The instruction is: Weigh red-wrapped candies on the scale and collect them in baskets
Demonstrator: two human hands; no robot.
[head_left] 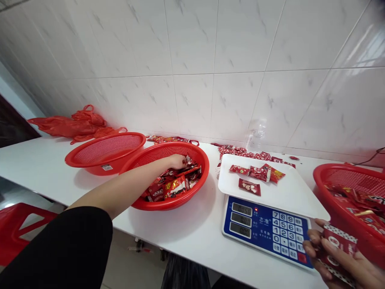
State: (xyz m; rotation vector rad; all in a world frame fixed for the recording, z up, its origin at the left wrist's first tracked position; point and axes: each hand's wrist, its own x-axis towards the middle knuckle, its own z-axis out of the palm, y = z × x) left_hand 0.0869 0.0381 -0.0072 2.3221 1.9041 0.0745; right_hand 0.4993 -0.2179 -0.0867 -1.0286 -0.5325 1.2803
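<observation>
My left hand (178,161) reaches into the middle red basket (205,160), its fingers closed at the packets near the far right side; what they grip is hidden. Red and black snack packets (174,188) fill the bottom of that basket. At the lower right, my right hand (345,257) holds red packets with dotted edges (338,241), beside the front right corner of the scale (261,228). On the scale's white tray (282,198) lie several red packets (249,187), one of them orange-red.
An empty-looking red basket (105,148) stands left, with red plastic bags (72,124) behind it. Another red basket (333,170) with packets is at the right. More packets (234,151) lie along the tiled wall. A red stool (21,224) is at the lower left.
</observation>
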